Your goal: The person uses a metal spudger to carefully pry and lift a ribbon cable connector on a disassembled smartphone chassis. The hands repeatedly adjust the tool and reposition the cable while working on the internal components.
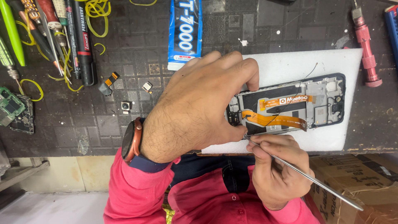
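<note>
- Head view, the surface: a dark, worn work mat (137,95) with a square grid pattern filled the upper part of the frame, its front edge running across just below the middle.
- A white foam pad (290,66) lay on the mat at centre right.
- In the upper left lay a jumble of pens and screwdrivers (62,37) among yellow rubber bands (97,10); a green circuit board (10,105) sat at the far left edge.
- A blue glue tube (185,33) lay at top centre, and a red screwdriver (365,49) in the upper right.
- Small loose phone parts (125,106) were scattered on the mat left of centre.
- A cardboard box (360,178) showed in the lower right, below the table edge.
- An opened phone frame (298,105) lay flat on the pad, right of centre, with orange ribbon cables (273,120) showing inside.
- The left hand (195,108), with a watch at the wrist, arched over the frame's left end, fingers curled together and pressed down on it.
- The right hand (271,170), just below the pad, pinched a thin metal tool (306,176); its tip met the frame's lower left edge, beside the left thumb.
</note>
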